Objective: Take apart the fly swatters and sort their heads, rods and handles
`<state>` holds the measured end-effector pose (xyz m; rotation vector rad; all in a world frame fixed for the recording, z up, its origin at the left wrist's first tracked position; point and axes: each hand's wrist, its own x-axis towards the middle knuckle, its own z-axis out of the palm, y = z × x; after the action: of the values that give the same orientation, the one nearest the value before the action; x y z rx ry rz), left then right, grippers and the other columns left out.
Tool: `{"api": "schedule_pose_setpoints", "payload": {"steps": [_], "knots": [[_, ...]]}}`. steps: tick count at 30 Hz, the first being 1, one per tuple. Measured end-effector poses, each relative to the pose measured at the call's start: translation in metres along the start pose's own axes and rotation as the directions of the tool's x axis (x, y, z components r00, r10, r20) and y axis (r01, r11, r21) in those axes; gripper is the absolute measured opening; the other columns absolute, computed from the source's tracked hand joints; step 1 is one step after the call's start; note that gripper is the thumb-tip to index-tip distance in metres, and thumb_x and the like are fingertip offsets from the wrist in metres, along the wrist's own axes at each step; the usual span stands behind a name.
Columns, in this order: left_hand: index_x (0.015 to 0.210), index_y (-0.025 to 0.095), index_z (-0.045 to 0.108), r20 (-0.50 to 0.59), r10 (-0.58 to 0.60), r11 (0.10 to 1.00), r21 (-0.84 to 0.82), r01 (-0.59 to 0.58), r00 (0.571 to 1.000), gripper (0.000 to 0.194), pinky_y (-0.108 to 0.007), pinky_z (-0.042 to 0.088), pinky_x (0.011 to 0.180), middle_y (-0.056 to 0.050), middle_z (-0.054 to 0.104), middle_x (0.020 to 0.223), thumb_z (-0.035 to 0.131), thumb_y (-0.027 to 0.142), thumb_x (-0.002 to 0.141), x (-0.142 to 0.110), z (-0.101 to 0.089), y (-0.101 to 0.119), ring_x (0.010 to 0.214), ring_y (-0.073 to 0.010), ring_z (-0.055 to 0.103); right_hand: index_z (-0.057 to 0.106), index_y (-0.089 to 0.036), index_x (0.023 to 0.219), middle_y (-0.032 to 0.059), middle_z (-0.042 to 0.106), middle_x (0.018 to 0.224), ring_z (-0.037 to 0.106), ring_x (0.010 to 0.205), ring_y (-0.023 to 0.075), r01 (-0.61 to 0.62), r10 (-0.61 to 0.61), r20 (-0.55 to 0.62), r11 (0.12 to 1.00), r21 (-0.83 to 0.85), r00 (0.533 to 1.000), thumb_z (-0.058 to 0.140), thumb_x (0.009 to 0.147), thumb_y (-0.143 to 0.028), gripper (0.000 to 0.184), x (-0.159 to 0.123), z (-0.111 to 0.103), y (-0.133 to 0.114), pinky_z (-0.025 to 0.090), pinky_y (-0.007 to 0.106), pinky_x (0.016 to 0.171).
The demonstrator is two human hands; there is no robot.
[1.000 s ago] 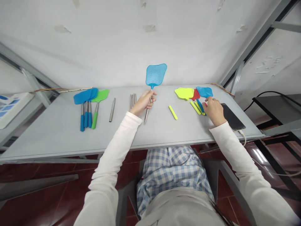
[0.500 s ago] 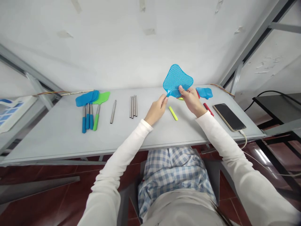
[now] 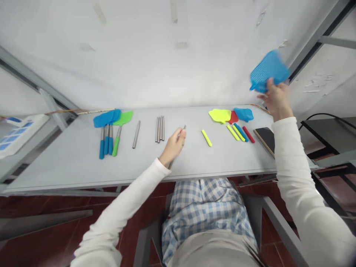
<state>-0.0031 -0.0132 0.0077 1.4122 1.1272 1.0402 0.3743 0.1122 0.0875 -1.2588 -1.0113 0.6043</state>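
My right hand is raised above the right end of the table, fingers closed on a blue fly swatter head, slightly blurred. Over the middle of the table my left hand is closed around a thin metal rod; its tip and lower end stick out of the fist. On the right lie yellow, red and blue swatter heads. Near them are yellow, blue and red handle grips, and a lone yellow grip lies closer to the middle.
Several metal rods and a single rod lie left of my left hand. Farther left are assembled blue swatters and a green one. A phone lies at the right, partly behind my forearm. A wall backs the table.
My right hand has carried the blue swatter head up and to the right, away from my left hand. My left hand has moved left and lower, with a metal rod now visible in it.
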Motion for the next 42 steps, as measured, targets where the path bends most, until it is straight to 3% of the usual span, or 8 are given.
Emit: {"api": "schedule_pose_setpoints", "payload": {"steps": [7, 11, 15, 18, 21, 27, 37, 42], "knots": [[0.107, 0.020, 0.048, 0.046, -0.253, 0.902, -0.350, 0.253, 0.966, 0.013, -0.014, 0.014, 0.039, 0.007, 0.042, 0.062, 0.043, 0.030, 0.100, 0.025, -0.020, 0.014, 0.039, -0.0030, 0.021, 0.060, -0.014, 0.114, 0.0079, 0.064, 0.083, 0.059, 0.070, 0.0188, -0.318, 0.340, -0.058, 0.788, -0.528, 0.939, 0.065, 0.089, -0.022, 0.027, -0.007, -0.007, 0.077, 0.054, 0.037, 0.068], [0.136, 0.029, 0.035, -0.006, -0.223, 0.919, -0.336, 0.208, 0.975, 0.050, -0.013, 0.020, 0.039, 0.003, 0.058, 0.078, 0.051, 0.016, 0.091, 0.042, -0.024, 0.007, 0.040, -0.0026, 0.030, 0.063, -0.019, 0.116, 0.0135, 0.069, 0.101, 0.066, 0.093, 0.0291, -0.235, 0.326, -0.038, 0.589, -0.774, 0.945, 0.065, 0.088, -0.027, 0.029, -0.002, -0.016, 0.090, 0.053, 0.043, 0.078], [0.141, 0.034, 0.035, -0.005, -0.190, 0.927, -0.329, 0.177, 0.982, 0.061, -0.012, 0.016, 0.039, 0.004, 0.056, 0.078, 0.055, 0.016, 0.087, 0.060, -0.026, -0.002, 0.040, -0.0017, 0.028, 0.047, 0.005, 0.139, 0.0344, 0.054, 0.135, 0.054, 0.125, 0.0349, -0.154, 0.275, -0.038, 0.415, -0.897, 0.961, 0.070, 0.088, -0.028, 0.065, -0.002, -0.015, 0.082, 0.045, 0.044, 0.097], [0.136, 0.033, 0.040, 0.008, -0.191, 0.928, -0.324, 0.183, 0.982, 0.045, -0.012, 0.010, 0.039, 0.005, 0.051, 0.073, 0.054, 0.029, 0.094, 0.071, -0.027, -0.006, 0.039, -0.0017, 0.023, 0.044, 0.008, 0.142, 0.0382, 0.038, 0.148, 0.036, 0.141, 0.0365, -0.091, 0.233, 0.005, 0.400, -0.912, 0.973, 0.070, 0.088, -0.026, 0.069, -0.007, -0.011, 0.074, 0.032, 0.044, 0.111], [0.126, 0.031, 0.045, 0.023, -0.184, 0.933, -0.310, 0.182, 0.983, 0.033, -0.013, 0.007, 0.039, 0.007, 0.044, 0.067, 0.052, 0.047, 0.098, 0.077, -0.026, -0.008, 0.038, -0.0020, 0.020, 0.063, -0.007, 0.131, 0.0221, 0.058, 0.136, 0.050, 0.127, 0.0264, 0.073, 0.235, 0.198, 0.452, -0.889, 0.952, 0.061, 0.094, -0.027, 0.042, -0.018, -0.011, 0.067, 0.036, 0.037, 0.107], [0.115, 0.030, 0.043, -0.099, -0.186, 0.942, -0.301, 0.149, 0.978, 0.025, -0.014, 0.007, 0.040, 0.009, 0.031, 0.063, 0.038, 0.052, 0.103, 0.086, -0.024, -0.011, 0.036, -0.0034, 0.018, 0.076, -0.024, 0.108, 0.0083, 0.072, 0.099, 0.058, 0.099, 0.0249, 0.578, 0.075, 0.721, 0.542, -0.609, 0.689, 0.061, 0.089, -0.035, 0.026, -0.052, -0.015, 0.071, 0.049, 0.037, 0.087], [0.118, 0.028, 0.045, -0.263, -0.170, 0.969, -0.220, 0.112, 0.950, 0.023, -0.017, 0.016, 0.042, 0.007, 0.039, 0.069, 0.045, 0.042, 0.099, 0.105, -0.034, -0.025, 0.041, -0.0048, 0.025, 0.072, -0.017, 0.112, 0.0123, 0.068, 0.098, 0.062, 0.088, 0.0251, 0.586, 0.036, 0.645, 0.379, -0.716, 0.764, 0.058, 0.089, -0.025, 0.029, -0.066, -0.021, 0.095, 0.051, 0.038, 0.083], [0.139, 0.018, 0.049, -0.368, 0.005, 0.946, 0.302, 0.114, 0.930, 0.055, -0.029, 0.051, 0.069, -0.010, 0.059, 0.101, 0.053, 0.014, 0.085, 0.109, -0.040, -0.031, 0.075, -0.0172, 0.062, 0.072, -0.019, 0.107, 0.0135, 0.069, 0.099, 0.064, 0.087, 0.0273, 0.602, 0.048, 0.640, 0.291, -0.744, 0.767, 0.056, 0.090, -0.029, 0.026, -0.076, -0.017, 0.085, 0.049, 0.038, 0.075]]}}
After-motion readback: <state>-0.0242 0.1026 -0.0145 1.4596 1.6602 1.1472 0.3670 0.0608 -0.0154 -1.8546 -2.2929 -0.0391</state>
